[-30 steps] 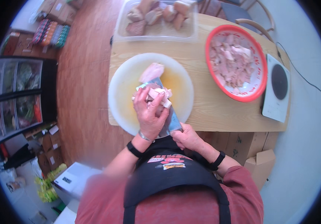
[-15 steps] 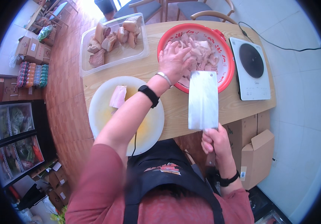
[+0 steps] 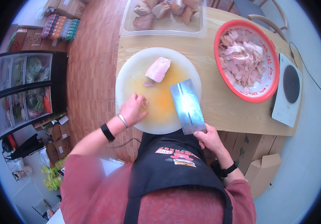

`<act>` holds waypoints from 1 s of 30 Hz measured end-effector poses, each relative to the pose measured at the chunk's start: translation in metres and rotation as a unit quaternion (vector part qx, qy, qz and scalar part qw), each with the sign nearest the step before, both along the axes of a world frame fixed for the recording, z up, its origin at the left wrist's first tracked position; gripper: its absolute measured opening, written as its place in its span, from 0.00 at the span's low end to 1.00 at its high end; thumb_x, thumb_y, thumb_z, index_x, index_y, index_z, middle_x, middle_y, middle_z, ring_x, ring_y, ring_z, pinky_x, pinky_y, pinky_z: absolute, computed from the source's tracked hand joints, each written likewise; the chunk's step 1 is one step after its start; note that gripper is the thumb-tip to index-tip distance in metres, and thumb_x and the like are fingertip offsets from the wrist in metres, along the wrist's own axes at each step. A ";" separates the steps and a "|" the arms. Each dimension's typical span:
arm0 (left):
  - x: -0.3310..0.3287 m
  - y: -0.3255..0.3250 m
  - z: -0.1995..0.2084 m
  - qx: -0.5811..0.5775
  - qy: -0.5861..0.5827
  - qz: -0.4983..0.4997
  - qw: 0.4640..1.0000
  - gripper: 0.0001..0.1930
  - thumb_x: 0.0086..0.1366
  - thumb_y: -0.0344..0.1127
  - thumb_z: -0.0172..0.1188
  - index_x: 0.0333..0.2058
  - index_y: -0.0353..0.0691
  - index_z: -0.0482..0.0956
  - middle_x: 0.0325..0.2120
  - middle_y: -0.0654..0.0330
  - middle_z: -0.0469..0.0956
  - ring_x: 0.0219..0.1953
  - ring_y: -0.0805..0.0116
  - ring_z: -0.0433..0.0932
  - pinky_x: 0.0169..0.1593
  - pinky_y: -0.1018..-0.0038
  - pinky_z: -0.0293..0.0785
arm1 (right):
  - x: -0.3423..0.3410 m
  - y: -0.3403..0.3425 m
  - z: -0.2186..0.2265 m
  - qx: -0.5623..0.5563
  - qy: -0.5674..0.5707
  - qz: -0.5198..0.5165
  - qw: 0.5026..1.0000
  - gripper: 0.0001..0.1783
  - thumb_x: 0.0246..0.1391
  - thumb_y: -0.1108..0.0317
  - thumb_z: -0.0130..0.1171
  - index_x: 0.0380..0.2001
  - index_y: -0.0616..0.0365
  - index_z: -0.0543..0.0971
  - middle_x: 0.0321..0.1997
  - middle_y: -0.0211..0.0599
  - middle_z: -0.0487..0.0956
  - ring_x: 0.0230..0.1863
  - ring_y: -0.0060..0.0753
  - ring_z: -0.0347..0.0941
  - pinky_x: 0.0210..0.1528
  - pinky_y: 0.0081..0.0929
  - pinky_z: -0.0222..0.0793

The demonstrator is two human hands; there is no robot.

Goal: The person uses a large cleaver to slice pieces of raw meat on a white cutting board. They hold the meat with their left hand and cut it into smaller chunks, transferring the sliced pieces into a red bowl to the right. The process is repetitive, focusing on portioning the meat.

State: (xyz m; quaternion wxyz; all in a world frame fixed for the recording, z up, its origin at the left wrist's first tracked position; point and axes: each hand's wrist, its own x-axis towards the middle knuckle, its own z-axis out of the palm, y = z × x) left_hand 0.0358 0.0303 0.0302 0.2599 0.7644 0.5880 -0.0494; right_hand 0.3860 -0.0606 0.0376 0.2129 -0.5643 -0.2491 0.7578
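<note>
My right hand [image 3: 209,139] is wrapped round the handle of a broad cleaver [image 3: 187,106], whose blade tilts over the right side of a round white cutting board [image 3: 127,67]. Over the board's lower left part hovers my left hand [image 3: 132,109], fingers loosely bent and apart, with nothing I can see in it. A block of pale pink meat [image 3: 158,69] lies near the board's far side, a small scrap of meat [image 3: 149,84] just below it. To the right, a red-rimmed basin [image 3: 224,80] holds a heap of sliced meat [image 3: 242,59].
At the far side of the wooden table [image 3: 212,108] a clear plastic tub [image 3: 164,33] holds several meat chunks. A white induction cooker [image 3: 285,112] with a cable stands at the right edge. Cardboard boxes [image 3: 261,168] are below the table; a glass-door fridge [image 3: 22,89] is at left.
My left hand has left the meat in the basin and come back over the cutting board. The cleaver has moved left, from beside the basin to the board. The view has shifted.
</note>
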 end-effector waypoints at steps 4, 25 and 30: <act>0.002 -0.022 -0.041 0.077 -0.094 0.088 0.989 0.17 0.58 0.27 0.67 0.47 0.43 0.78 0.41 0.53 0.75 0.34 0.52 0.80 0.39 0.61 0.79 | -0.014 0.012 -0.025 -0.019 -0.016 0.059 0.998 0.10 0.62 0.70 0.60 0.45 0.61 0.78 0.22 0.24 0.74 0.14 0.16 0.67 0.18 0.20 0.64; 0.159 0.087 0.073 0.166 -0.395 -0.007 0.903 0.19 0.60 0.22 0.68 0.51 0.36 0.81 0.43 0.55 0.77 0.33 0.68 0.83 0.38 0.74 0.81 | 0.019 -0.009 0.030 0.069 0.006 -0.142 0.987 0.05 0.63 0.71 0.61 0.38 0.58 0.76 0.21 0.26 0.73 0.14 0.17 0.65 0.17 0.21 0.61; 0.192 0.136 0.052 0.152 -0.348 -0.014 0.925 0.24 0.60 0.30 0.68 0.56 0.39 0.79 0.49 0.48 0.77 0.43 0.54 0.83 0.48 0.62 0.82 | 0.057 -0.018 0.061 0.006 0.011 -0.330 0.944 0.03 0.65 0.74 0.53 0.38 0.57 0.69 0.18 0.24 0.64 0.12 0.18 0.59 0.14 0.24 0.62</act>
